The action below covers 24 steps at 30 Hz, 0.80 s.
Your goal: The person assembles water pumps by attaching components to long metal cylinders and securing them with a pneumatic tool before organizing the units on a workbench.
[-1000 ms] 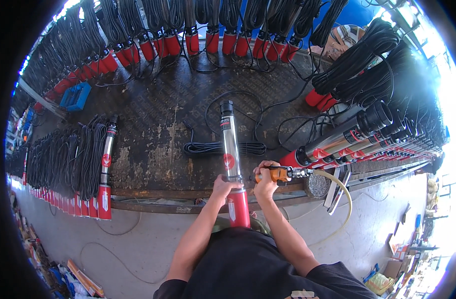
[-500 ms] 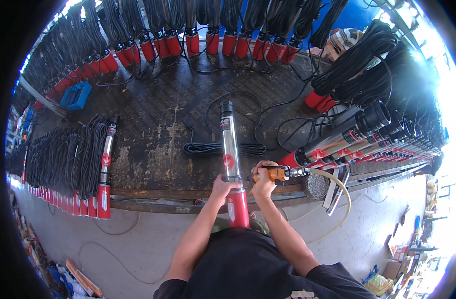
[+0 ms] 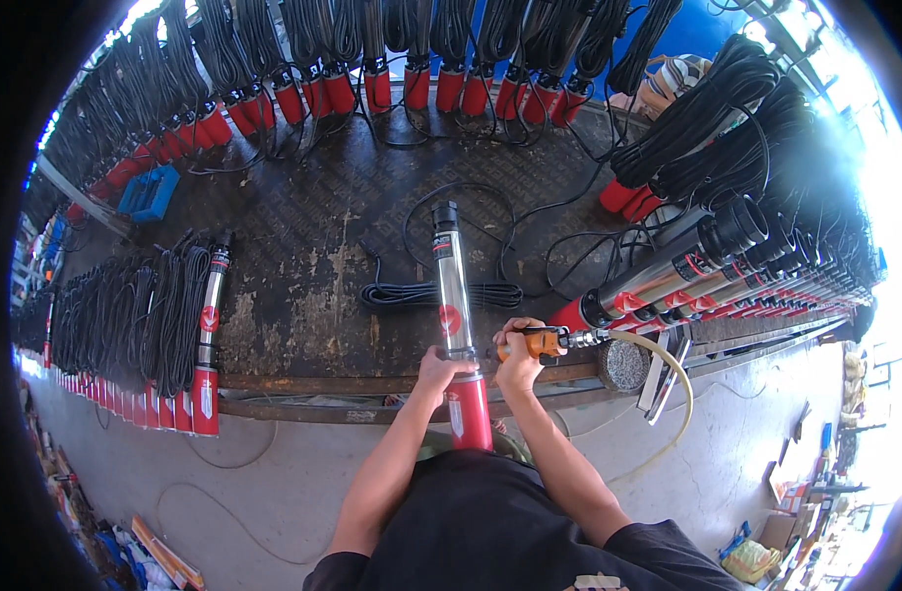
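Observation:
A submersible pump (image 3: 454,276), with a shiny metal tube, black top end and red lower body, lies across the front edge of the workbench, its red end toward me. My left hand (image 3: 439,374) is wrapped round it near the joint between metal and red. In my right hand (image 3: 519,362) is an orange air tool (image 3: 546,343), its front end pointing at that joint from the right. Whether the tool's tip touches the pump is hard to see. A pale hose (image 3: 676,369) runs from the tool's back. Behind the pump, a bundled black cable (image 3: 382,295) lies on the bench.
Red-bottomed pumps with coiled cables line the far side (image 3: 417,89) and the left (image 3: 205,394). More pumps (image 3: 712,258) lean in a row on the right. A blue crate (image 3: 149,193) sits far left. A round grey-speckled piece (image 3: 624,366) is by the front edge.
The view has shifted very slightly. Both hands, the pump and the air tool keep almost the same places.

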Available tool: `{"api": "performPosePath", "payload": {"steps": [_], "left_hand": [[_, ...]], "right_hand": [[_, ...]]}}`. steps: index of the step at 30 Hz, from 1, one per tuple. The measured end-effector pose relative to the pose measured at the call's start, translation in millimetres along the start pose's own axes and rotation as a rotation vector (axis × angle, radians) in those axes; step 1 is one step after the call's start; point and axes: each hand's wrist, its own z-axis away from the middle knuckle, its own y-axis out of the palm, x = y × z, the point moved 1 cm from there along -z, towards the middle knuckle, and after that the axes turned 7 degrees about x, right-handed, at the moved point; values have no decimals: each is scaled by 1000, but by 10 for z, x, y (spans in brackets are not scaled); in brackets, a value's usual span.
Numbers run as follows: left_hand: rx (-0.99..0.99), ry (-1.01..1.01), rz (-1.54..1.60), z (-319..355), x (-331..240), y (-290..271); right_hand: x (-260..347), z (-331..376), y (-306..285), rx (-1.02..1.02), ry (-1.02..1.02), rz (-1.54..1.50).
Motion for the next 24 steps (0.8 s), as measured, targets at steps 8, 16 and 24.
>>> {"api": "performPosePath", "payload": {"steps": [8,16,24], "left_hand": [[-14,-10,-14,-6,9,8],[-53,-7,-37,69,-66,57],[-57,25,-8,84,-88,84]], "right_hand": [[2,-14,-63,34,-52,52],[18,78,-13,143,-40,135],[29,57,-16,228,-17,249]]}}
